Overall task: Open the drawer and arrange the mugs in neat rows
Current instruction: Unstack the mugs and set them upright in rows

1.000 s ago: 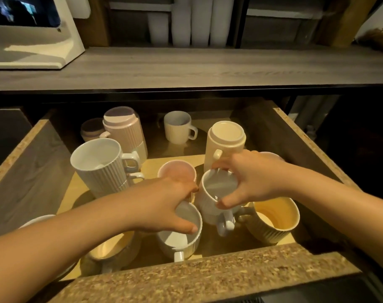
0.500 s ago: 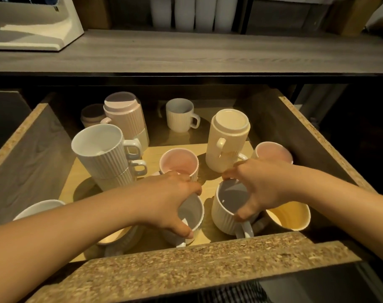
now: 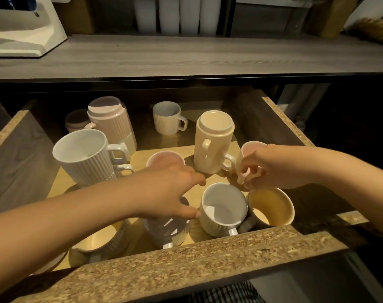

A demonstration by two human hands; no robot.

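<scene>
**Drawer open, mugs not yet in rows; right hand on pink mug's handle**

The drawer [image 3: 186, 261] is pulled out, with mugs scattered inside and no rows formed.

- **Stacks:** Two stacked white ribbed mugs [image 3: 85, 156] stand at the left. An upturned cream mug [image 3: 214, 141] sits on another mug mid-right.
- **Singles:** A yellow-lined mug [image 3: 273, 206] at front right touches a white ribbed mug [image 3: 223, 206]. A front-centre mug [image 3: 171, 231] sits under the left hand.
- **Pink mug:** The pink mug [image 3: 250, 149] stands near the right wall, just beside the cream stack.
- **Right hand:** The right hand [image 3: 273, 169] has its fingers curled round the pink mug's handle [image 3: 245, 174], pinching it.
- **Left hand:** The left hand [image 3: 171, 193] arches over the front-centre mug with fingers bent. Contact is hidden, so it cannot be told whether it holds the mug.

**Handling (judged):** The mugs look ceramic, so rigid, fairly heavy and prone to chipping when knocked against close neighbours. The glaze is likely slick. The handle gives the surest hold, or else a pinch on the rim. The stacks look top-heavy and are best taken by the lower mug.
</scene>
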